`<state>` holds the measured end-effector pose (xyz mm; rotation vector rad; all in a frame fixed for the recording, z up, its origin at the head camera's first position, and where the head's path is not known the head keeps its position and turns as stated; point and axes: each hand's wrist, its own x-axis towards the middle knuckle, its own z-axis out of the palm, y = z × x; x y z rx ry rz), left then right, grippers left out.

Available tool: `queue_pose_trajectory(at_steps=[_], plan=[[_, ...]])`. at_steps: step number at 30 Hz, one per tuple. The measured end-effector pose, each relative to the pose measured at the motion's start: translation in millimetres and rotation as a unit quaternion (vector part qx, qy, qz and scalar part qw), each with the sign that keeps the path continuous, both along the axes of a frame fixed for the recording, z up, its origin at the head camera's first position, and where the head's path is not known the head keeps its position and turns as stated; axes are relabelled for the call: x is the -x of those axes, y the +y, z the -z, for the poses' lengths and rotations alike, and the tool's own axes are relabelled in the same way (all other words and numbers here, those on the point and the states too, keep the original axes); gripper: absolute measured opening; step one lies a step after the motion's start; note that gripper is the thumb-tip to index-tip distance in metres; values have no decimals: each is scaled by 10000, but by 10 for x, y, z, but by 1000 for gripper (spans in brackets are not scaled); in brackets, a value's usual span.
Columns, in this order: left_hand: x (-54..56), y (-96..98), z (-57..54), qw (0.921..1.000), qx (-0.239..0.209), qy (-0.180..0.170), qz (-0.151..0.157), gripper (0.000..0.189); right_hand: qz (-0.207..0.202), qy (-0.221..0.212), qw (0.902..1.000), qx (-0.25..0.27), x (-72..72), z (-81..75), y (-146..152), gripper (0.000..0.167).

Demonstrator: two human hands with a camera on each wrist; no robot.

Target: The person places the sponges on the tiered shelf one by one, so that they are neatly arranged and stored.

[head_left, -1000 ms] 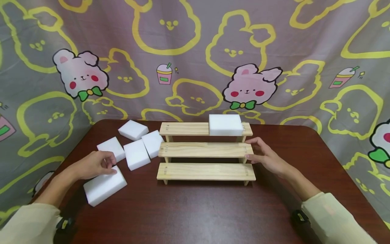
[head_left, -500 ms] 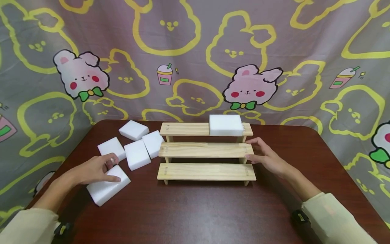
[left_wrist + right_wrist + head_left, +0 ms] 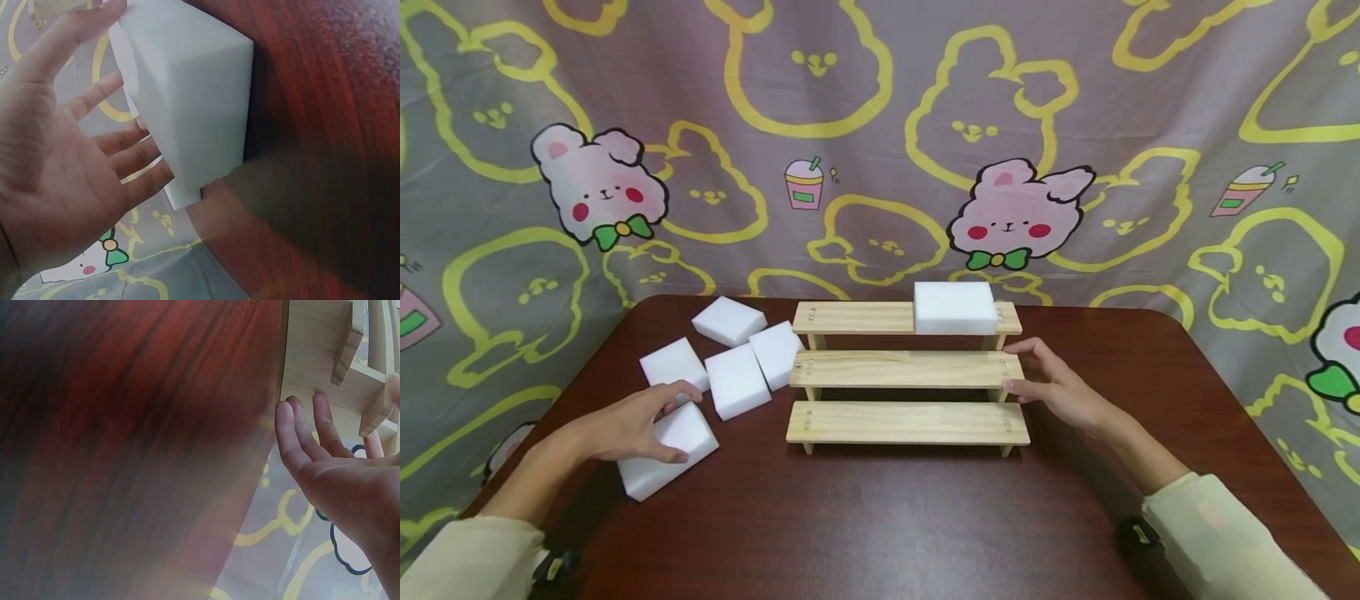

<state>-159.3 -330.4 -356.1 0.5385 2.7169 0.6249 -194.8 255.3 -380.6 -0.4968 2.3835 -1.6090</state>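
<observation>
pale wooden three-tier stand (image 3: 907, 369): my landmark, on the reddish-brown wood-grained bench (image 3: 887, 525).
white rectangular foam block (image 3: 691, 427): left of the stand, edged slightly toward it since a second ago.
left hand (image 3: 625, 427): fingers spread loosely, touching the block; thumb now nearer its front edge, so i judge a firm hold isn't made yet.
right hand (image 3: 1060, 390): pinches the stand's right end, as earlier.
</observation>
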Motion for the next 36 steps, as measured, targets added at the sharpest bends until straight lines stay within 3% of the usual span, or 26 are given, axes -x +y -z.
queue_pose_trajectory(at_steps=[5, 10, 20, 36], plan=[[-15, 16, -61, 9998, -149, -85, -61, 76, 1, -11, 10000, -1, -11, -2, 9, 50], [-14, 33, -129, 9997, -39, 70, -226, 70, 10, 15, 10000, 7, -14, -3, 12, 50], [16, 114, -212, 9958, -347, 834, -116, 53, 71, -3, 10000, -16, -7, -6, 2, 50], [117, 329, -336, 9837, -444, 1731, 213, 51, 98, 40, 9999, -97, -13, -9, -16, 50]])
